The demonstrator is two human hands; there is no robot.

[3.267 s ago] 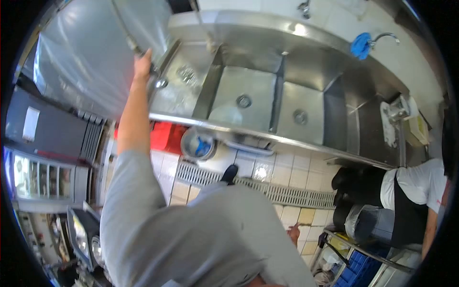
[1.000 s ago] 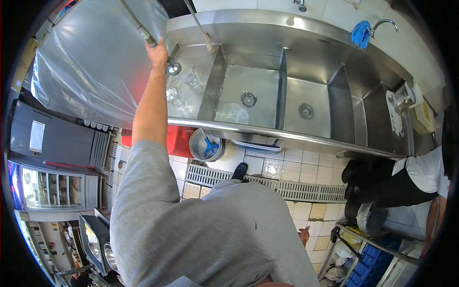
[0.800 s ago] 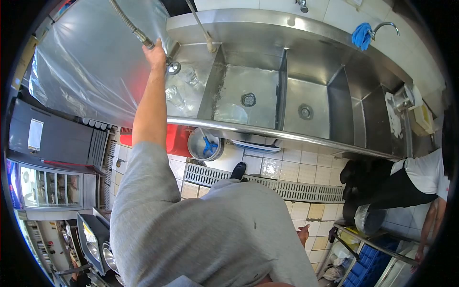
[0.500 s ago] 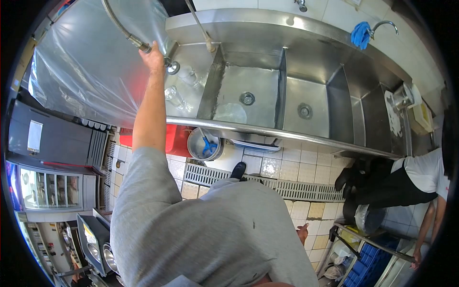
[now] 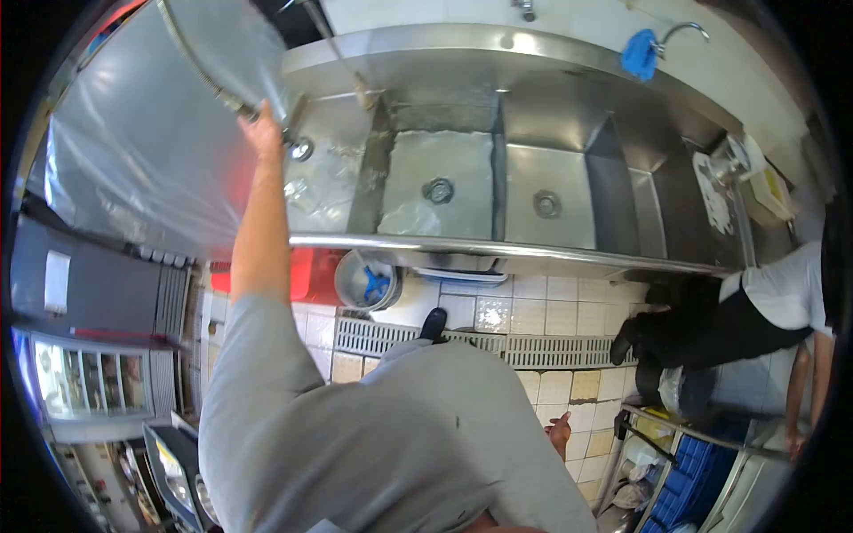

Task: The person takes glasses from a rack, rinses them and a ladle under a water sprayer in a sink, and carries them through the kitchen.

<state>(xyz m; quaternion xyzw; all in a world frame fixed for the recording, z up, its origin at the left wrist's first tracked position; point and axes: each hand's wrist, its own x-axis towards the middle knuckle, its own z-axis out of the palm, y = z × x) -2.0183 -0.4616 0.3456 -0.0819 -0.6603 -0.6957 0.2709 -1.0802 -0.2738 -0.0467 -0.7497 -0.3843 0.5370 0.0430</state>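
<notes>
My left hand (image 5: 264,133) is wrapped round the handle of a spray nozzle (image 5: 301,148) on a flexible metal hose (image 5: 191,53). The nozzle is over the steel drainboard (image 5: 330,120) at the sink's left end. Under it, splashing water (image 5: 311,200) blurs that surface, and I cannot make out clear pieces there. Foamy water runs into the left basin (image 5: 462,169). My right hand (image 5: 558,433) hangs low beside my body, over the tiled floor, fingers apart and holding nothing.
A middle basin (image 5: 560,173) lies right of the left one. A blue cloth (image 5: 639,55) hangs on a tap. Below the sink stand a bucket (image 5: 342,280) and a red container (image 5: 311,271). Plastic sheeting (image 5: 133,115) covers the left side. Another person (image 5: 791,284) stands at right beside a cart.
Water now splashes over the drainboard and into the left basin, blurring the clear glass-like pieces seen there before. The view has shifted slightly; my left hand keeps its hold on the spray nozzle.
</notes>
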